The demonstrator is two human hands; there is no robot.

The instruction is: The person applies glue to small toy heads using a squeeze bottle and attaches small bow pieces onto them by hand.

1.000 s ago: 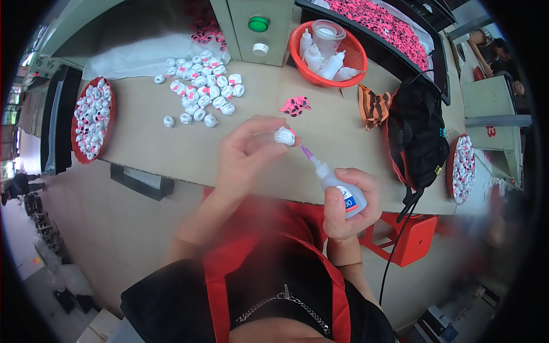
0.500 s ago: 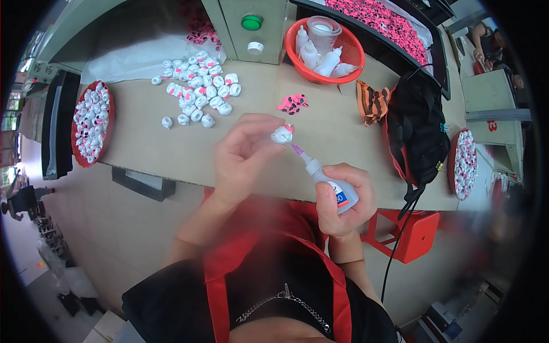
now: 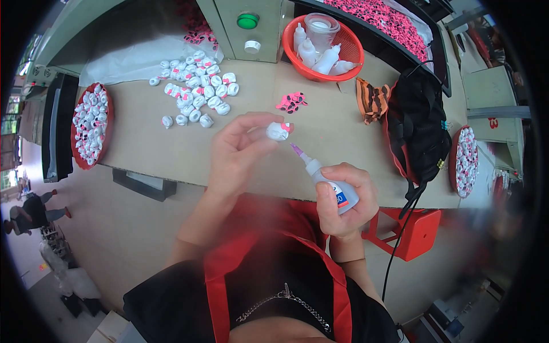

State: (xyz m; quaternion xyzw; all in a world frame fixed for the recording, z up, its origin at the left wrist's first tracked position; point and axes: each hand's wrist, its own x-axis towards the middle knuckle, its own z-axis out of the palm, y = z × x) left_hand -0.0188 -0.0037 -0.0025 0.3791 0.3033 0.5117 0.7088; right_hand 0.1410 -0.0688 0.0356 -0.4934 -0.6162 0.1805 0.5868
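Observation:
Between its thumb and fingers, my left hand [image 3: 240,146] pinches a small white rounded piece [image 3: 278,131] with a pink patch at its upper right. My right hand [image 3: 347,200] is wrapped round a glue bottle [image 3: 338,191] with a white cap and a blue label. The bottle's purple nozzle tip [image 3: 296,149] points up and left, a small gap short of the white piece. Behind my hands lies a little heap of pink and black pieces [image 3: 292,102]. More white pieces [image 3: 200,91] like the held one are spread to the left on the table.
A red basket [image 3: 361,56] holds white squeeze bottles and a clear cup. Red trays of white pieces stand at the left [image 3: 110,128] and right [image 3: 455,163]. A black bag [image 3: 420,123] lies beside a striped orange cloth [image 3: 373,100]. A red stool [image 3: 420,235] stands below the table's right edge.
My left hand has turned the white piece and shifted it slightly left, so the gap to the nozzle has widened. The bottle has stayed nearly in place.

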